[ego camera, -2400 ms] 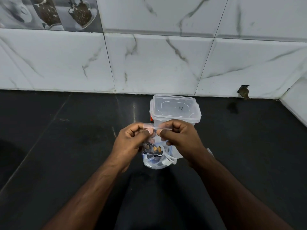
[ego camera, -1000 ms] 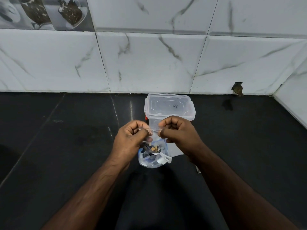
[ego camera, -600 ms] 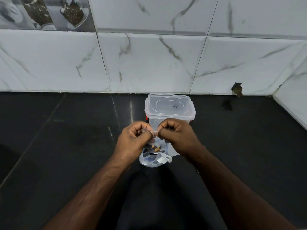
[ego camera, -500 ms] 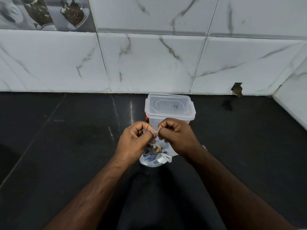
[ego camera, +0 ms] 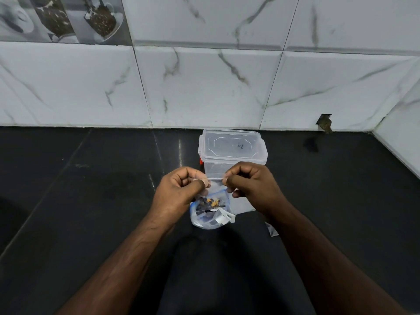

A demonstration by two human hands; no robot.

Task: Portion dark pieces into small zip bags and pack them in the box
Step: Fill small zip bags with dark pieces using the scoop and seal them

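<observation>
I hold a small clear zip bag [ego camera: 216, 189] upright in front of me, pinching its top strip at both ends. My left hand [ego camera: 179, 192] grips the left end and my right hand [ego camera: 252, 185] grips the right end. Dark pieces [ego camera: 208, 202] with a few orange bits lie in the bag's bottom. Behind the bag stands a clear plastic box [ego camera: 231, 148] with its lid on. Under the bag a clear round container [ego camera: 209, 220] with a white tab rests on the black counter [ego camera: 91, 201].
A white marble-tiled wall [ego camera: 204, 87] rises behind the counter and turns forward at the right. A small flat clear bag [ego camera: 271, 230] lies on the counter by my right forearm. A chipped hole [ego camera: 325, 122] marks the wall's base at the right.
My two hands have moved apart along the bag's top strip, from nearly touching to a short gap. The box and the round container have stayed put.
</observation>
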